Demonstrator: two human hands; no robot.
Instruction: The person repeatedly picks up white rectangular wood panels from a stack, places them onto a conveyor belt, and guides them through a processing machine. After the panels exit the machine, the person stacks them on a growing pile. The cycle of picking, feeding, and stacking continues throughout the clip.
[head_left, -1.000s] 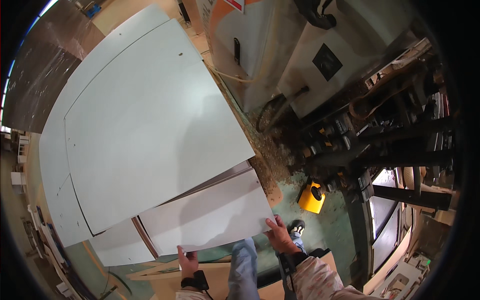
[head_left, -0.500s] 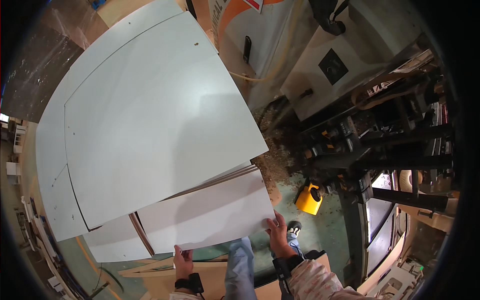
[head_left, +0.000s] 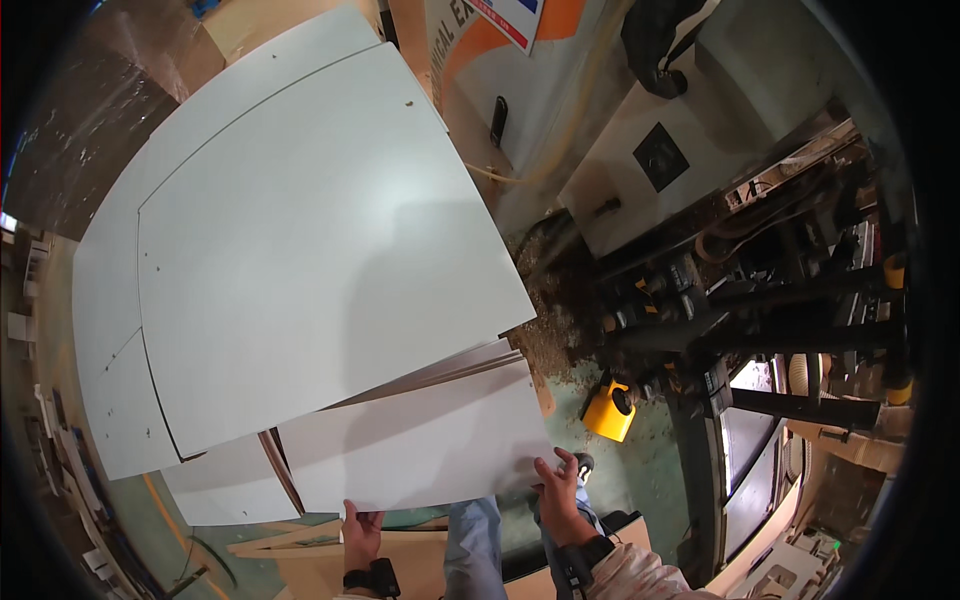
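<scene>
— Looking at the white panel (head_left: 420, 445): what is it like, and where?

— Flat, rectangular, smooth white, lying low at the person's front, its far edge tucked under the big white board (head_left: 310, 250)

— And the hands?

— The left hand (head_left: 360, 525) grips its near edge, thumb on top; the right hand (head_left: 558, 490) clasps the near right corner

— Around it?

— Sawdust (head_left: 545, 340) beside the board, a yellow tool (head_left: 610, 410) on the green floor (head_left: 650, 470)

— Changed since half a second ago?

— The panel sits about where it was; the yellow tool shows lower in view
</scene>
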